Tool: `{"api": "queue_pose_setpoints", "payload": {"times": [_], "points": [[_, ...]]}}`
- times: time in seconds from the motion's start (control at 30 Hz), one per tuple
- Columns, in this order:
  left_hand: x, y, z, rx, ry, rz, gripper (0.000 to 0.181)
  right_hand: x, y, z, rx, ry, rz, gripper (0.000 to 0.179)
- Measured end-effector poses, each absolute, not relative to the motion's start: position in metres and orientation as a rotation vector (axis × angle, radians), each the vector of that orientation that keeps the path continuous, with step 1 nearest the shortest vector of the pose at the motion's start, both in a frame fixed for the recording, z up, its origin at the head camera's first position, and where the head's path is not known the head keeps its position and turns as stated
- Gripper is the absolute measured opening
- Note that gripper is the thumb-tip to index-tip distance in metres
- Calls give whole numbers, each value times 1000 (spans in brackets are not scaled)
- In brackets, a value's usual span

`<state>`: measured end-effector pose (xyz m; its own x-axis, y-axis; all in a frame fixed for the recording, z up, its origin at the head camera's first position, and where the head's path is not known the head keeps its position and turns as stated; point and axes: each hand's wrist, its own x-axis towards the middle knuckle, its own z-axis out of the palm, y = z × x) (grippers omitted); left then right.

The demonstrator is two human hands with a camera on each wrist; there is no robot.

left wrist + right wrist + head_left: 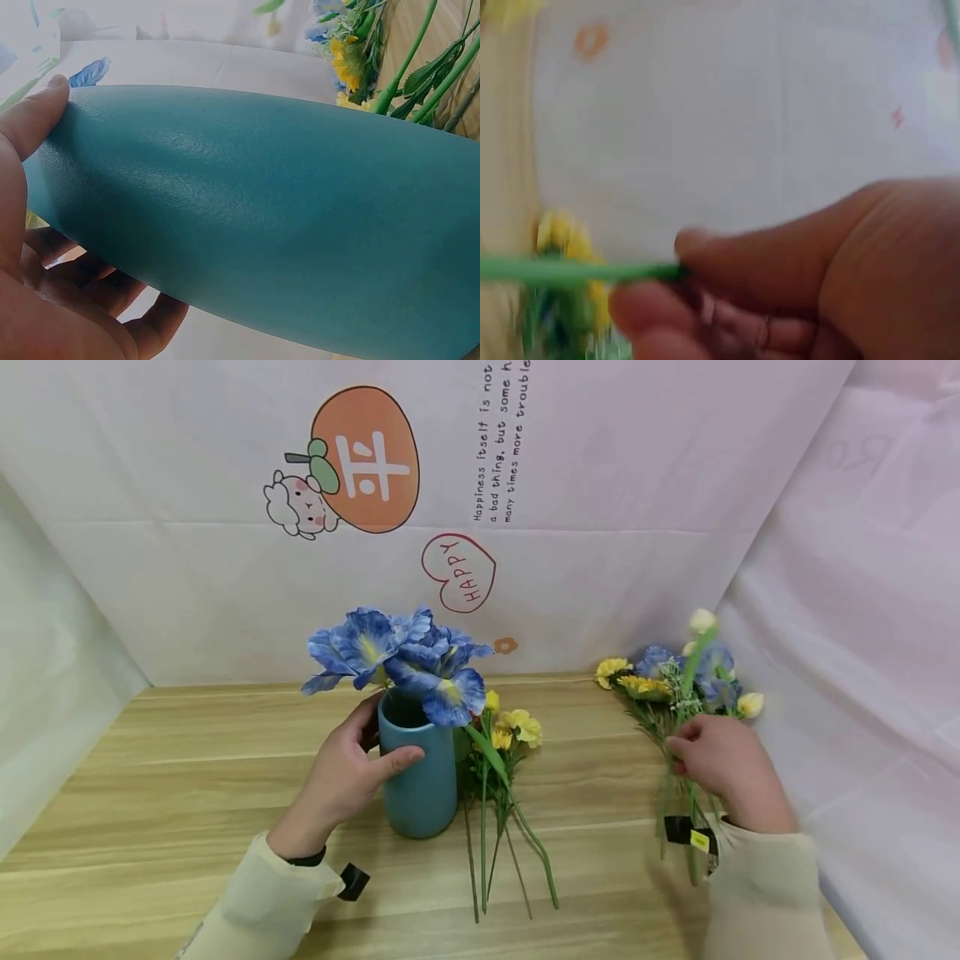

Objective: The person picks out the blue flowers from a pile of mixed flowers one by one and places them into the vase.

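My left hand (339, 778) grips the upper part of a blue-green vase (420, 785), thumb on the near side and fingers behind it. Large blue artificial flowers (367, 647) stand in the vase and lean over its rim. On the right, my right hand (731, 768) pinches a green stem (577, 270) between thumb and fingers. That stem appears to belong to a white tulip (702, 622) with a long green leaf, raised over a bunch of flowers (647, 687). The right wrist view is blurred, and the tulip's head lies outside it.
Yellow flowers (521, 727) with long green stems lie just right of the vase, stem ends toward me. The right-hand bunch holds yellow, blue and white blooms. A printed white cloth (600, 460) hangs behind the wooden table (187, 777), and another white cloth borders the right side.
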<state>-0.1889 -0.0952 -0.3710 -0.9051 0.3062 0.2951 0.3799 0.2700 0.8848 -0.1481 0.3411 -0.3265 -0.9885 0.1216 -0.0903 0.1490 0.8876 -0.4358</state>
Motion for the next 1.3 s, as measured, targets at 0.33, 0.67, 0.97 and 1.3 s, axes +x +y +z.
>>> {"api": "queue_pose_setpoints", "payload": {"times": [0.33,0.67,0.97,1.3], "points": [[-189,-93,-370,-673,-2445,-1739,83,-147,240,-339,-264,2810,-1054,8],[-190,-94,-371,-689,-2437,-1734,82,-153,191,-379,-496,2722,-901,15],[-190,-95,-373,-677,-2442,-1738,81,-156,178,-396,-525,2693,-887,6],[-188,-95,-371,-660,-2446,-1746,82,-156,177,-392,-622,2710,-815,16]]}}
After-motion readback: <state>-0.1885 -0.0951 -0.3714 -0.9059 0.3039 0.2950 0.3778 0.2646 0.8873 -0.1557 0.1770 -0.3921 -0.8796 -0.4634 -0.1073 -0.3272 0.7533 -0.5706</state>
